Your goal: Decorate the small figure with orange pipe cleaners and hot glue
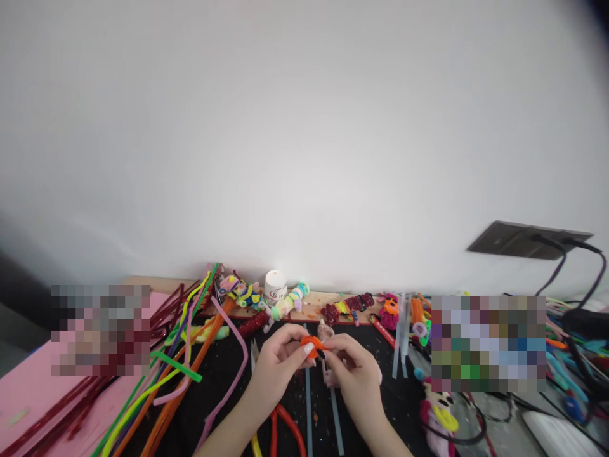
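An orange fuzzy pipe-cleaner piece (310, 343) with a small black part is held up between my two hands. My left hand (284, 358) pinches it from the left with thumb and forefinger. From the right, the fingertips of my right hand (351, 363) close on its black end. Behind my right hand, partly hidden, is a pale pinkish object (326, 331). Translucent glue sticks (309, 412) lie on the black mat (223, 416) below. Red-handled pliers (289, 428) rest by my left forearm, and a metal blade tip (254, 355) shows beside my left hand.
Long pipe cleaners (164, 416) in several colours spread across the left side, over a pink sheet (28, 397). A white paper cup (276, 287) and fuzzy figures (240, 289) line the wall. At right are a pink-and-yellow figure (438, 412), black cables (590, 355) and a wall socket (516, 240).
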A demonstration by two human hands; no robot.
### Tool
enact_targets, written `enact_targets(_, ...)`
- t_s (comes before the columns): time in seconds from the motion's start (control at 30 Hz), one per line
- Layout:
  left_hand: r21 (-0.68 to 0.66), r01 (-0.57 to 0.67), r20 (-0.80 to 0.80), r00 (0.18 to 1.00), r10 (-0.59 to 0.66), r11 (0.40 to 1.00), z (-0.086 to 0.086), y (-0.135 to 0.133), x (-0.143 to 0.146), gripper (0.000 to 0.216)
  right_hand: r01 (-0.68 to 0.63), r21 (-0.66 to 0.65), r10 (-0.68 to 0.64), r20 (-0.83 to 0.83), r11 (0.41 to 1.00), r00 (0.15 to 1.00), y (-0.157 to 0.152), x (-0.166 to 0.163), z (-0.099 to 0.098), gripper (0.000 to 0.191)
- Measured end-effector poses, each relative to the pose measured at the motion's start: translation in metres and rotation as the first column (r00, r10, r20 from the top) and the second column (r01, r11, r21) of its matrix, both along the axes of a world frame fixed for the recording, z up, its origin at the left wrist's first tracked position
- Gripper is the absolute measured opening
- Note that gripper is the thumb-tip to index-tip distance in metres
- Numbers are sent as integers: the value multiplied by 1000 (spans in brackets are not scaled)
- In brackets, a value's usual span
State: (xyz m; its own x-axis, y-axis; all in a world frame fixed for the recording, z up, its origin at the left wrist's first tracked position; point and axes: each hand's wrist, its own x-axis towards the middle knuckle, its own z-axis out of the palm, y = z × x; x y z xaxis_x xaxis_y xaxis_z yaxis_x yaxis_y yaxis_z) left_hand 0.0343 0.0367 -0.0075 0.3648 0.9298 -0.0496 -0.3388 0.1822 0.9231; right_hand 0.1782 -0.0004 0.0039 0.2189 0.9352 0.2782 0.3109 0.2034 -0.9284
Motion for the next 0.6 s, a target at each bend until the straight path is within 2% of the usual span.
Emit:
enact_targets(0.2,-34,20,8,1000,-20,999,1,1,-1,24,6,11,-6,28,1000,1000,0,-1,-3,6)
enact_targets(0.6,-19,53,63,997,-51,998,-2,0,-1,28,-9,-110,-5,-129,994,992,-1,-3,-8,17)
